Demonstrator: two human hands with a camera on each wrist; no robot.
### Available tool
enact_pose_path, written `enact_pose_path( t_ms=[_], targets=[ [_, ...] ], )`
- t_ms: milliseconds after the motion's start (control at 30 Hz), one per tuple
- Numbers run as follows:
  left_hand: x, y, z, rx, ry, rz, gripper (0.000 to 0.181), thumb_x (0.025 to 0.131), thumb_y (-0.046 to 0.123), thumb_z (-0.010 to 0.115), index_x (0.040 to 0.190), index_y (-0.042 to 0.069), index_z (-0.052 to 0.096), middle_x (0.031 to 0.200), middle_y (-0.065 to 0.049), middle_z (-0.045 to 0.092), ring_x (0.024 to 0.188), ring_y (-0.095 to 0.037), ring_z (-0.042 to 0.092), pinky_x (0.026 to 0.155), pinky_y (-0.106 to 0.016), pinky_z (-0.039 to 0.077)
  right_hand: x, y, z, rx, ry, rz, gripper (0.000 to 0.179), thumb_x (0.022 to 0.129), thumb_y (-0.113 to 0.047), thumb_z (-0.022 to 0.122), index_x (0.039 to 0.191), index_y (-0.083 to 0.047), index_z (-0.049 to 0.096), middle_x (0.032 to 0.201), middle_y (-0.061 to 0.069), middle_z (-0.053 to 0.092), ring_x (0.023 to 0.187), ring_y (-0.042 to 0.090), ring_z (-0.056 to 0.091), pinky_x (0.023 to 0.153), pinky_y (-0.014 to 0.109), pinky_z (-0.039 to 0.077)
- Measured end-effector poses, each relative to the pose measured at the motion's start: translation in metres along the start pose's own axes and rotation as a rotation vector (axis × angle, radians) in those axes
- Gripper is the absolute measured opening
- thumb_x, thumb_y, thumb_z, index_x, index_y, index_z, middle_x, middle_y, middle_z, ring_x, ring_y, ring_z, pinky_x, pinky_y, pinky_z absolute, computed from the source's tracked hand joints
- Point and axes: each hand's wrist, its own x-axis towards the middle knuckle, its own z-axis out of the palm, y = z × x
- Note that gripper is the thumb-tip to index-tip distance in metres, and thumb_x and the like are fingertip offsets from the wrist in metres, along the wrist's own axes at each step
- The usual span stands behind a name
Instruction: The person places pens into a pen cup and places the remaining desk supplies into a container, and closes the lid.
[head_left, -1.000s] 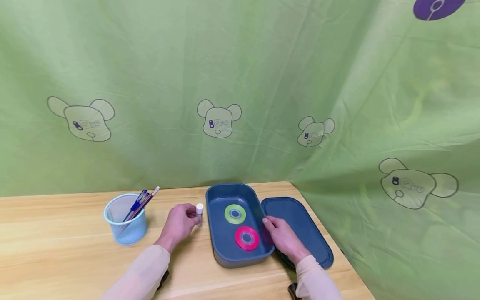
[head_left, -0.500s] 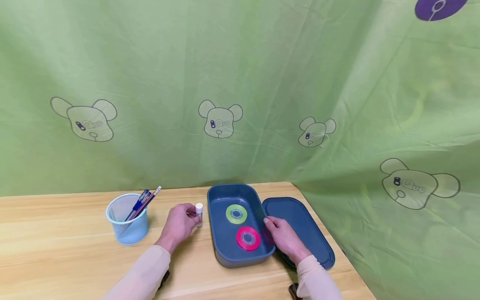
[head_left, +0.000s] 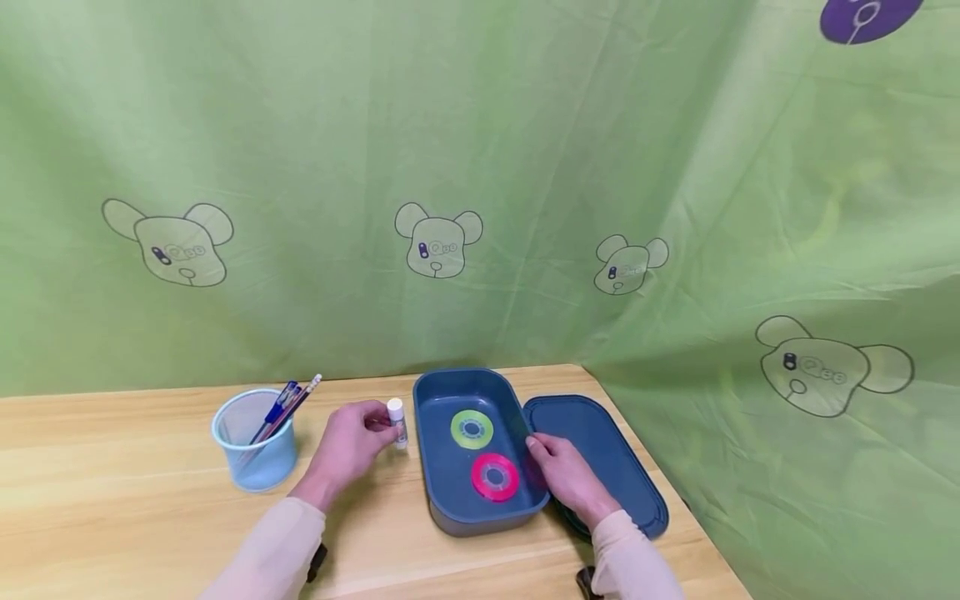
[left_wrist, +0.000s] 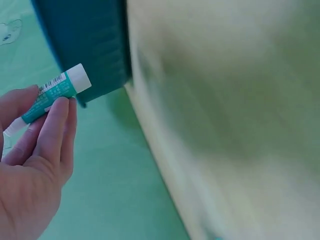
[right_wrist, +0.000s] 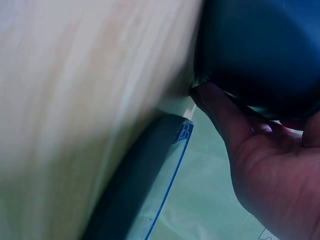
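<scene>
My left hand (head_left: 351, 443) pinches a small glue stick (head_left: 397, 423) between thumb and fingers, just left of the dark blue box. In the left wrist view the glue stick (left_wrist: 52, 95) shows a white cap and a teal label with a barcode. The open box (head_left: 442, 510) stands on the table; a green tape roll (head_left: 483, 427) and a pink tape roll (head_left: 480, 483) lie flat inside it. My right hand (head_left: 567, 475) grips the box's right wall, thumb over the rim. In the right wrist view its fingers reach under the box (right_wrist: 270, 55).
The dark blue lid (head_left: 600, 442) lies to the right of the box, near the table's right edge. A light blue mesh pen cup (head_left: 262, 467) with pens and a pencil stands at the left. Green curtains (head_left: 315, 317) hang behind and at the right.
The left hand has shifted slightly, and the glue stick in it has gone from nearly upright to tilted and a little higher. The right hand, the box and the tape rolls stay put.
</scene>
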Motion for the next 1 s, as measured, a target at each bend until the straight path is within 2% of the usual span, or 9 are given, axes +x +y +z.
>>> enact_pose_path(
  t_ms=[300,400,567,633,800,1000],
  targets=[
    [-0.004,0.025,-0.009,0.035,0.01,0.116,0.008,0.086,0.008,0.076,0.093,0.009,0.072,0.084,0.003,0.067,0.082,-0.014,0.064,0.077,-0.034,0.057,0.001,0.002,0.0,-0.007,0.014,0.012,0.031,0.105,-0.023,0.048,0.119,-0.002,0.067,0.11,0.011,0.066,0.104,0.023,0.058,0.098,0.046,0.047],
    [-0.005,0.033,-0.009,0.01,-0.004,0.141,0.008,0.086,0.007,0.076,0.092,0.01,0.072,0.084,0.003,0.067,0.083,-0.013,0.064,0.077,-0.033,0.058,0.001,0.001,0.001,-0.002,0.013,0.018,0.03,0.105,-0.023,0.049,0.118,-0.003,0.067,0.108,0.009,0.067,0.102,0.021,0.059,0.097,0.044,0.048],
    [-0.006,0.044,-0.003,-0.039,-0.044,0.172,0.011,0.086,0.005,0.075,0.096,0.006,0.072,0.086,0.0,0.067,0.084,-0.015,0.064,0.075,-0.031,0.059,0.001,-0.001,0.001,-0.008,0.017,0.0,0.028,0.104,-0.022,0.049,0.109,-0.003,0.069,0.099,0.008,0.067,0.092,0.019,0.059,0.086,0.037,0.05],
    [-0.006,0.046,0.0,-0.05,-0.055,0.169,0.012,0.087,0.006,0.075,0.098,0.005,0.072,0.086,0.0,0.067,0.084,-0.015,0.064,0.073,-0.03,0.059,0.001,-0.001,0.001,-0.013,0.02,-0.002,0.028,0.104,-0.023,0.049,0.108,-0.004,0.069,0.097,0.008,0.067,0.091,0.019,0.059,0.084,0.035,0.05],
    [-0.004,0.049,0.01,-0.066,-0.07,0.141,0.013,0.087,0.008,0.076,0.098,0.005,0.072,0.086,-0.001,0.067,0.083,-0.016,0.063,0.068,-0.027,0.058,0.0,-0.001,0.001,-0.014,0.016,0.004,0.03,0.104,-0.023,0.049,0.115,-0.003,0.068,0.102,0.008,0.067,0.096,0.019,0.059,0.09,0.039,0.05],
    [0.0,0.045,0.02,-0.077,-0.087,0.133,0.012,0.086,0.009,0.076,0.096,0.004,0.071,0.085,-0.002,0.065,0.08,-0.017,0.061,0.067,-0.026,0.057,-0.001,-0.001,0.001,-0.011,0.02,0.005,0.03,0.104,-0.023,0.049,0.116,-0.003,0.068,0.105,0.01,0.067,0.098,0.02,0.059,0.092,0.042,0.049]
  ],
)
